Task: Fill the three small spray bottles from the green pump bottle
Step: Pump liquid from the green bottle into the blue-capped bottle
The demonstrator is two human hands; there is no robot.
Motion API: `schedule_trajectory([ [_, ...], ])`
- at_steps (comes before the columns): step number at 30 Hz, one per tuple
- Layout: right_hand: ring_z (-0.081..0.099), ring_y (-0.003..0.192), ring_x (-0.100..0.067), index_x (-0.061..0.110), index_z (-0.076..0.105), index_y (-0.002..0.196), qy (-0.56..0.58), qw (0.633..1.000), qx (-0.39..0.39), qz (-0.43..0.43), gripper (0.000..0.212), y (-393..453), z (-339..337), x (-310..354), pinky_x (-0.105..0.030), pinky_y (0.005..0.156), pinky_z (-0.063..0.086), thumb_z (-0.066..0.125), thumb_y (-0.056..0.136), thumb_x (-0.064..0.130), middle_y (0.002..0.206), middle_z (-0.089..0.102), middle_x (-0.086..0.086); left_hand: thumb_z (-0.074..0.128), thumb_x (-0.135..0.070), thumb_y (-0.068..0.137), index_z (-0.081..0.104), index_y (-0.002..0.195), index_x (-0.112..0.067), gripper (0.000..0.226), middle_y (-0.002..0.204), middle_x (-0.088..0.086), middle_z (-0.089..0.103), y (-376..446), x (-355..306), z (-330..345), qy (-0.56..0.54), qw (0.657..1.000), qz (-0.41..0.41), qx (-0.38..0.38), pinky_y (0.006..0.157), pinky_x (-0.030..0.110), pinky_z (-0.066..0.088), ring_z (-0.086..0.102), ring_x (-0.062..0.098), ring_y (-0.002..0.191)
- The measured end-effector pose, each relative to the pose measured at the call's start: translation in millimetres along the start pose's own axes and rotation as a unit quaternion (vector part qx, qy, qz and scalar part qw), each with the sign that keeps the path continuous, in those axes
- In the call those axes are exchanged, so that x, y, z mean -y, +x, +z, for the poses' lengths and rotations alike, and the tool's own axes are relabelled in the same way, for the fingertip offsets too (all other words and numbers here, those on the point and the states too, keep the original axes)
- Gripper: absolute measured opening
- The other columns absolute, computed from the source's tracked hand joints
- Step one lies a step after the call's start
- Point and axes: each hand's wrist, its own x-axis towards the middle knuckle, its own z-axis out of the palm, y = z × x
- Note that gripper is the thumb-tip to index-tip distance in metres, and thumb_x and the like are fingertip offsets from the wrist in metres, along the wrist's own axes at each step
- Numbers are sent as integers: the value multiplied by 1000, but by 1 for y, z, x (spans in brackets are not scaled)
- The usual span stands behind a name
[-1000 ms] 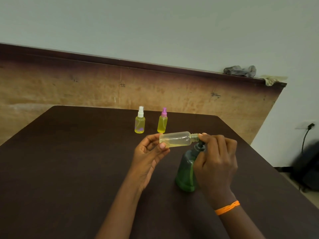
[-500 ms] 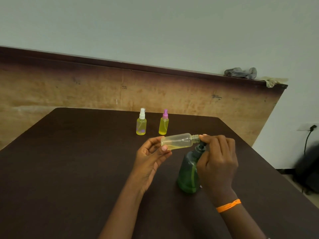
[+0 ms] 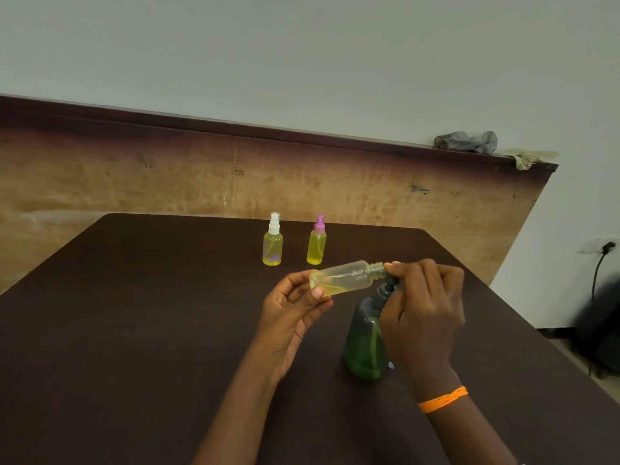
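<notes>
My left hand [image 3: 290, 313] pinches an uncapped small clear bottle [image 3: 345, 277] near its base, holding it almost level with the threaded neck pointing right. A little yellow liquid lies along its lower side. My right hand [image 3: 419, 310] curls over the pump head of the green pump bottle [image 3: 364, 344], which stands on the dark table [image 3: 117, 330]; the pump head is mostly hidden under my fingers, right beside the small bottle's neck. Two capped spray bottles with yellow liquid stand behind: one with a white top [image 3: 272, 241], one with a pink top [image 3: 317, 241].
A wooden panel [image 3: 167, 176] rises behind the table, with crumpled cloths [image 3: 468, 141] on its top ledge at the right. A dark bag [image 3: 600, 327] and a wall plug with cable [image 3: 607, 246] are off the table's right edge.
The small bottle's neck end has risen slightly, so it tilts a bit more. Both hands stay at the pump head. The view has shifted down a little.
</notes>
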Motion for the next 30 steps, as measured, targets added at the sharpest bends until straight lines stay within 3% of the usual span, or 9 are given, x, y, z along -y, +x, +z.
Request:
schedule_trajectory([
  [3, 41, 82, -21, 6, 65, 78, 1, 1000, 17, -13, 24, 8, -5, 3, -29, 59, 35, 41, 81, 4, 74, 59, -5, 64, -5, 64, 60, 95, -6, 31, 83, 5, 72, 0, 0, 0, 4, 1000, 3, 10, 65, 22, 56, 69, 13, 73],
  [10, 44, 83, -18, 2, 67, 99, 19, 1000, 3, 20, 34, -17, 4, 1, -24, 59, 38, 42, 78, -7, 93, 64, -10, 64, -5, 65, 60, 96, -6, 31, 86, 6, 71, 1, 1, 0, 3, 1000, 0, 9, 66, 23, 57, 69, 14, 74],
  [17, 40, 85, -20, 6, 66, 87, -6, 999, 42, -8, 28, 5, -7, 4, -27, 59, 34, 40, 77, 7, 81, 60, -5, 65, -5, 63, 60, 96, -6, 34, 88, 7, 70, 0, 0, 1, 2, 1000, -2, 4, 66, 23, 57, 69, 14, 76],
  [23, 44, 82, -18, 2, 66, 97, 22, 1000, 1, 16, 32, -16, 4, 1, -24, 59, 38, 42, 77, -4, 91, 63, -10, 64, -5, 64, 60, 94, -7, 31, 85, 5, 71, 0, 2, 1, 5, 1000, 2, 7, 67, 23, 57, 68, 13, 75],
  [30, 46, 70, -22, 1, 63, 77, 27, 998, 40, -33, 24, 11, -6, 0, -33, 53, 43, 40, 79, 4, 73, 56, -9, 64, -5, 63, 60, 94, -6, 32, 86, 6, 71, 0, 2, 1, 1, 1000, 4, 10, 67, 23, 57, 69, 13, 75],
])
